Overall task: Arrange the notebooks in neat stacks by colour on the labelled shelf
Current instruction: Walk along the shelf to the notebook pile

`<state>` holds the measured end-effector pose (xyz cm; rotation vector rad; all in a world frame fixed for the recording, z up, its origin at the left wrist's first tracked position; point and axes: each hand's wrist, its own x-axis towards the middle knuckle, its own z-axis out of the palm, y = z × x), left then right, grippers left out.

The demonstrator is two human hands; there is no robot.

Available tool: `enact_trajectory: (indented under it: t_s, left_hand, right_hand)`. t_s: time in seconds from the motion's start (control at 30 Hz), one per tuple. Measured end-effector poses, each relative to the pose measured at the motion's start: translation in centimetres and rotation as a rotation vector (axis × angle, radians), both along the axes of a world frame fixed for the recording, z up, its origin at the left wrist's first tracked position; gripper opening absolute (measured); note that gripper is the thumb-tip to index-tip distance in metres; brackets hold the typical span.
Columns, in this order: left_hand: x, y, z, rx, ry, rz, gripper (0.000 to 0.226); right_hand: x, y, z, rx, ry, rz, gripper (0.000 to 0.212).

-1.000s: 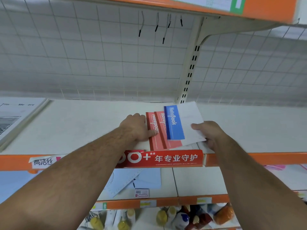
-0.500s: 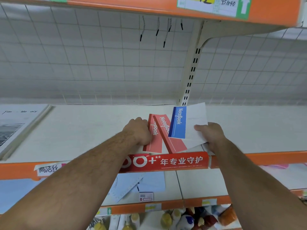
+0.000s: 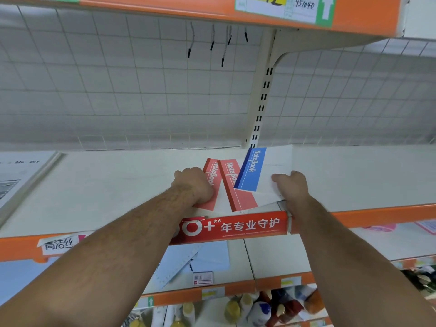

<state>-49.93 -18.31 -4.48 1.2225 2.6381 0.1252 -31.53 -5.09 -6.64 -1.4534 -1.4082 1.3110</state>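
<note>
far out to the left of my left hand i see a pale book (image 3: 21,175) lying flat on the shelf (image 3: 118,190), well apart from the work. my left hand (image 3: 194,185) is curled over the left edge of the first red notebook (image 3: 210,185) and grips it. that notebook leans with its top toward the right. just right of that hand the second red notebook (image 3: 238,190) leans the other way, so the two red spines meet at the far end and splay apart toward me, with white showing between them. the blue notebook (image 3: 251,171) lies between my two hands and overlaps the right edge of the second red one. its white cover runs under my right hand (image 3: 291,188), which pinches it at the near corner, thumb on top. all three sit at the front of the shelf, just behind the red label strip (image 3: 236,227) below my wrists. high above my right hand a price tag (image 3: 283,5) is stuck on the edge of the shelf above.
</note>
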Motion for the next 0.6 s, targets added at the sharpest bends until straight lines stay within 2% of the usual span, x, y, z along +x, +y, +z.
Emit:
enact_trajectory:
  t_s: [0.2, 0.37, 0.6]
  left_hand:
    - [0.9, 0.1, 0.0, 0.038, -0.092, 0.067, 0.047]
    - [-0.1, -0.5, 0.0, 0.118, -0.331, 0.142, 0.048]
    - [-1.9, -1.1, 0.6, 0.273, -0.563, 0.204, 0.020]
  right_hand:
    - [-0.2, -0.3, 0.2, 0.013, -0.045, -0.005, 0.013]
    - [-0.3, -0.5, 0.2, 0.044, -0.142, -0.013, 0.012]
    - [-1.4, -0.9, 1.2, 0.073, -0.332, 0.136, 0.016]
